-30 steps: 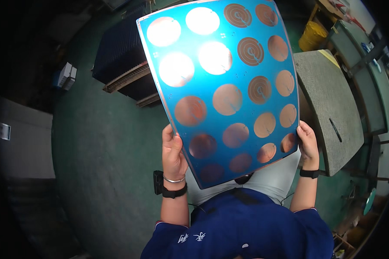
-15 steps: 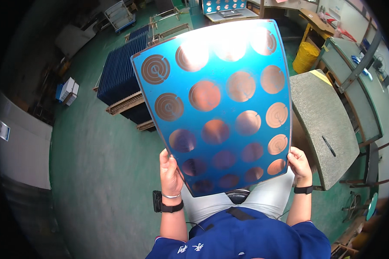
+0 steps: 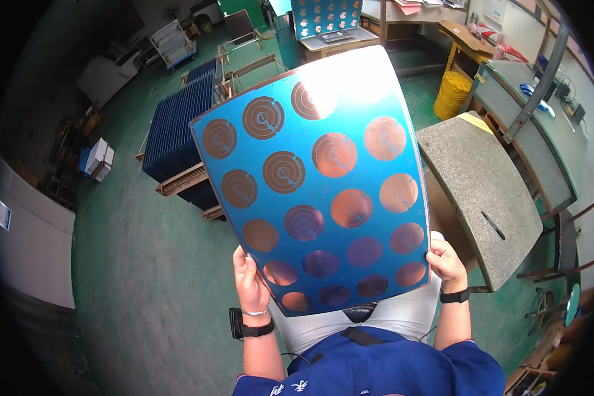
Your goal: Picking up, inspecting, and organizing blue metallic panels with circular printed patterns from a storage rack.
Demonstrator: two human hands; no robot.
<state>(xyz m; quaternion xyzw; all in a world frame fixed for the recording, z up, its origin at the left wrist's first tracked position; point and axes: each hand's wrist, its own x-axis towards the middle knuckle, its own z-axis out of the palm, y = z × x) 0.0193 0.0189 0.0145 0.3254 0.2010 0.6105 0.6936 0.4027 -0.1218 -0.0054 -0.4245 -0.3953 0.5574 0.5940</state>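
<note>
A large blue circuit board panel [image 3: 336, 191] with rows of round copper patterns is held up in front of me above my lap. My left hand [image 3: 249, 280] grips its lower left edge, thumb and fingers closed on the rim. On the lower right edge, my right hand [image 3: 446, 261] pinches the panel with the thumb on its face; the other fingers are partly hidden behind. Bright glare washes out the patterns at its upper right corner. The panel leans with its top edge away from me.
A rack of upright dark blue panels [image 3: 178, 125] stands at the far left. To my right is a grey speckled tabletop [image 3: 472, 178] with a black pen [image 3: 494, 225]. Beyond it are a yellow bin [image 3: 453, 94] and a green workbench [image 3: 531, 125]. White boxes [image 3: 99, 158] sit on the floor.
The panel has shifted slightly left and down in view and its tilt has changed, so the glare has moved to the upper right corner. Both hands keep hold of it.
</note>
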